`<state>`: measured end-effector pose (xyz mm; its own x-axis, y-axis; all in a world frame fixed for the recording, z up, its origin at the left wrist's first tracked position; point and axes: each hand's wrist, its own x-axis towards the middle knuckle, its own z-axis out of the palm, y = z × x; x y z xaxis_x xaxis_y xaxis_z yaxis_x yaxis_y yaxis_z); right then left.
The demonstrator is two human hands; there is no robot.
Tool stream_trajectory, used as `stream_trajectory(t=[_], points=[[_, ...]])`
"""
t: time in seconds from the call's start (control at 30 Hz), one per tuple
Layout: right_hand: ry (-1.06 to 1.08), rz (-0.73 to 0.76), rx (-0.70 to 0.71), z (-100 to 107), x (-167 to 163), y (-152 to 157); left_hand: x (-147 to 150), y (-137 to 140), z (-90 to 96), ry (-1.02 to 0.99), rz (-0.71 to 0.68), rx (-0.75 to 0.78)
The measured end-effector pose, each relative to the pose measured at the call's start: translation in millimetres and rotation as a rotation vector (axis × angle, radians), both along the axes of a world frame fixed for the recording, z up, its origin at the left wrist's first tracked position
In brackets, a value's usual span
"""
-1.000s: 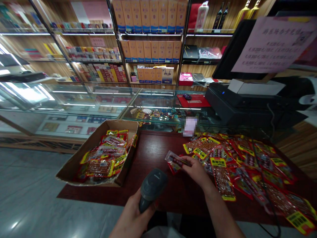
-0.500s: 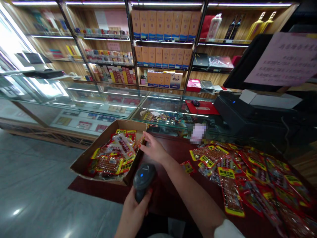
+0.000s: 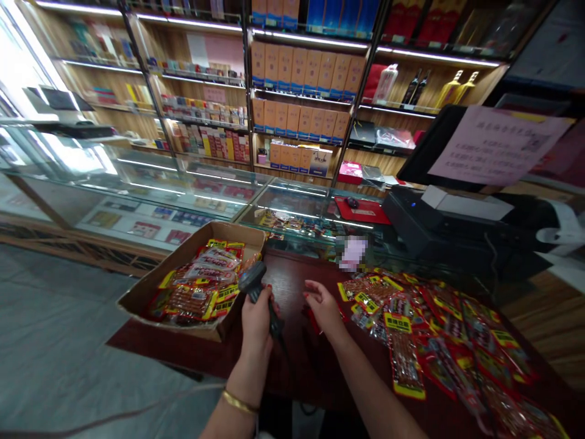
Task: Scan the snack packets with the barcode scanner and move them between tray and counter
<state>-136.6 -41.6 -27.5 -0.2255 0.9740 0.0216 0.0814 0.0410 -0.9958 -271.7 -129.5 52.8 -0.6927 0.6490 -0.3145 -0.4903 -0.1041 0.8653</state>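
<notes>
My left hand grips a dark handheld barcode scanner, its head tilted toward the cardboard box. Inside that box lie several red-and-yellow snack packets. My right hand is over the dark red tabletop, thumb and fingers slightly apart. Beneath it a small red packet is partly hidden; whether the fingers touch it is unclear. To the right spreads a pile of similar snack packets.
A monitor with a paper sheet stands over a black checkout machine at right. Behind the table is a glass display counter, with a red mat and mouse on it. Lit shelves hold boxes and bottles.
My right hand has left the box's edge and moved right, over the small red packet. My left hand has raised the scanner and turned it toward the box. The view has shifted slightly.
</notes>
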Motion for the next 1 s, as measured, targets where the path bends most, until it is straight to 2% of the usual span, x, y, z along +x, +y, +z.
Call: stream_trajectory(t=[0.07, 0.17, 0.3, 0.4, 0.5, 0.57, 0.63, 0.73, 0.83, 0.9, 1.0], points=[[-0.016, -0.021, 0.007, -8, 9, -2, 3, 13, 5.4, 0.073, -0.082, 0.009], [-0.037, -0.056, 0.027, -22, 17, -5, 6, 32, 22.0, 0.357, -0.306, -0.057], [-0.062, -0.097, 0.083, -35, 25, -19, 18, 55, 63.1, 0.803, -0.503, -0.156], [-0.084, -0.110, 0.163, -34, 33, -33, 38, 67, 95.7, 1.065, -0.617, -0.149], [-0.125, -0.118, 0.256, -24, 49, -43, 60, 73, 112.7, 1.275, -0.803, -0.089], [-0.164, -0.129, 0.311, -15, 65, -45, 69, 72, 111.8, 1.345, -0.943, -0.025], [-0.211, -0.145, 0.353, -7, 85, -45, 69, 66, 103.0, 1.317, -1.056, 0.034], [-0.300, -0.214, 0.384, 0, 123, -42, 51, 41, 82.7, 1.118, -1.189, 0.053], [-0.422, -0.357, 0.382, 0, 165, -44, 23, 3, 61.9, 0.818, -1.297, -0.107], [-0.515, -0.448, 0.371, -2, 189, -51, 3, -27, 50.0, 0.679, -1.280, -0.249], [-0.640, -0.529, 0.344, -5, 206, -66, -17, -70, 37.0, 0.621, -1.138, -0.398]])
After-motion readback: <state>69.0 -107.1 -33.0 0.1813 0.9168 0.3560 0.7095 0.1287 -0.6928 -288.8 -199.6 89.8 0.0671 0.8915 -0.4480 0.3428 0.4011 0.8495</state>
